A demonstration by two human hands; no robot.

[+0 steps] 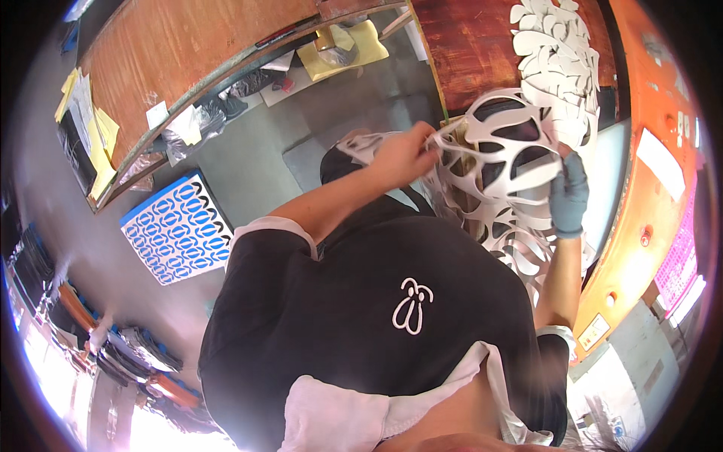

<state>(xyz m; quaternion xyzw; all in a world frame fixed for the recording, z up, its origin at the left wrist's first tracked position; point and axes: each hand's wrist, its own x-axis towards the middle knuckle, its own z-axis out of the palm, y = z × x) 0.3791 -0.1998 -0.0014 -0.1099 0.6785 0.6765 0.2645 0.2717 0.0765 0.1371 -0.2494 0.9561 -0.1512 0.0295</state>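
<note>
A thin white sheet full of curved cut-out holes (pixel 493 154) hangs between my two hands, in front of my body. My bare left hand (pixel 407 154) is closed on its left edge. At the right edge, my right hand (pixel 570 196), in a grey glove, grips the same sheet with the thumb up. Below it, more white cut-out sheet (pixel 520 245) hangs down in loose folds. Beyond the sheet, a heap of white cut pieces (pixel 553 64) lies on a reddish-brown board (pixel 474 45).
Along the right stands an orange machine frame (pixel 640 218). A wooden table (pixel 188 53) at the far left has bags and papers beneath its edge. On the floor to my left lies a white-and-blue panel with repeated curved shapes (pixel 177 230). Yellow sheets (pixel 358 53) lie at the back.
</note>
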